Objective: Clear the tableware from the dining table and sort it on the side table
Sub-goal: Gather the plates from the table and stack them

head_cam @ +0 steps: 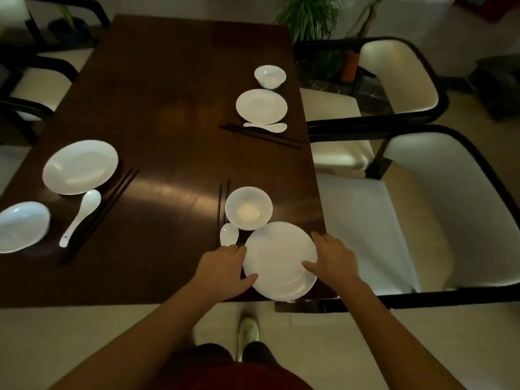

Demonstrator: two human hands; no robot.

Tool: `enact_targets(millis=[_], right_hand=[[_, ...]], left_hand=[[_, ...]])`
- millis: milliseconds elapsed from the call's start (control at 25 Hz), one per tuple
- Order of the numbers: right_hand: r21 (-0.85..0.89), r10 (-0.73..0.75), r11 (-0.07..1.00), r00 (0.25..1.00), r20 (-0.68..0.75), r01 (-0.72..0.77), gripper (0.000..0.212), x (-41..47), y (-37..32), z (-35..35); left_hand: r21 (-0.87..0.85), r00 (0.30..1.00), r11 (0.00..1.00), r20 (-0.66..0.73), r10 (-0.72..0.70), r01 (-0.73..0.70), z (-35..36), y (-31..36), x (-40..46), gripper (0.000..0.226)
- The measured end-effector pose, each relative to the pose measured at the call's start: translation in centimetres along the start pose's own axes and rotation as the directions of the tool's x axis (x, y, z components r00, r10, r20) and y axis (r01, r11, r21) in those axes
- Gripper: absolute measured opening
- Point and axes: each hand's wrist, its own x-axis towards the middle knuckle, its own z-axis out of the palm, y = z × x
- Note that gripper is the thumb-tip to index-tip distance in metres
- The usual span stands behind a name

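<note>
We held the nearest plate (280, 260) at the near right corner of the dark wooden bench (168, 114), one hand on each side of it. Our left hand (225, 270) had its fingers (241, 250) curled against the plate's left rim and the thumb lying along its near edge. Our right hand (330, 258) clasped the right rim, thumb on the top face. Whether the plate had left the bench we could not tell; its near edge reached the bench's edge.

Just beyond the plate, touching its far rim, stood a small bowl (248, 208). A white spoon (228, 234) lay beside the bowl, its handle hidden under our left hand, and a pair of dark chopsticks (220, 209) ran alongside on the left.

Farther along the right side sat another setting: bowl (270, 76), plate (261, 106), spoon (267, 126), chopsticks (261, 135). On the left lay a large plate (80, 166), a bowl (22, 226), a spoon (80, 218) and chopsticks (100, 215). White-cushioned chairs (399, 80) stood to the right.
</note>
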Motion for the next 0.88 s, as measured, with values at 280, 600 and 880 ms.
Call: enact_targets(millis=[280, 600, 880], right_hand=[[0.512, 0.182, 0.838, 0.981, 0.067, -0.191, 0.043, -0.6, 0.4, 3.3], [0.815, 0.218, 0.468, 0.938, 0.268, -0.342, 0.041, -2.7, 2.2, 1.1], [0.920, 0.084, 0.278, 0.961, 0.263, -0.276, 0.044, -5.4, -1.2, -3.3]], left_hand=[[-0.562, 0.918, 0.735, 0.133, -0.374, 0.381, 3.2, 2.5, 0.5, 0.028], [-0.846, 0.824, 0.265, 0.299, -0.481, 0.462, 2.1, 2.7, -0.2, 0.017], [-0.925, 0.828, -0.025, 0.352, -0.436, 0.380, -1.5, -1.1, -4.4, 0.025]])
